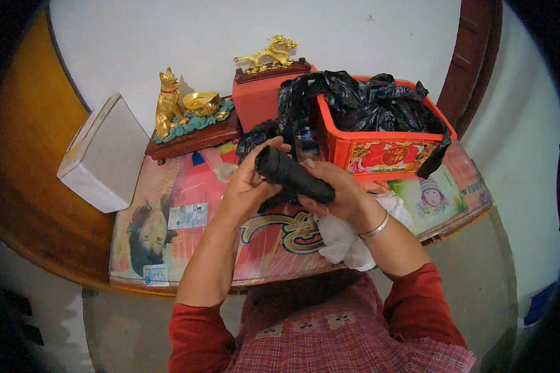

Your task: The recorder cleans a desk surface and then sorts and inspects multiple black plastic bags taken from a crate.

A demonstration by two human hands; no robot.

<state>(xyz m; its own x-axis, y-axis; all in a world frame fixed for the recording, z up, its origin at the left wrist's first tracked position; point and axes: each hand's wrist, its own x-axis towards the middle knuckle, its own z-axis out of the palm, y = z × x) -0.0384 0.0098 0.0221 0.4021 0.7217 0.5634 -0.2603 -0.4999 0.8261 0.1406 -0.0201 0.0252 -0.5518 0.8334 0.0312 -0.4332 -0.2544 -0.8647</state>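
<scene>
Both my hands hold a black cylindrical object (295,176), perhaps a flashlight, above the table's middle. It slants from upper left down to the right. My left hand (254,179) grips its wider ribbed end, thumb below and fingers over the top. Around the narrower end is my right hand (336,189), with a silver bangle on that wrist. Behind my hands, black plastic bags (373,102) fill a red plastic basket (392,135) and spill over its left side. Crumpled white plastic (343,242) lies under my right forearm.
The table (270,261) has a printed cover with cards on it. At the left stands a white box (105,158). A golden dog figurine (169,102) on a wooden base and a golden dragon figurine (273,53) on a red box (256,100) stand near the wall.
</scene>
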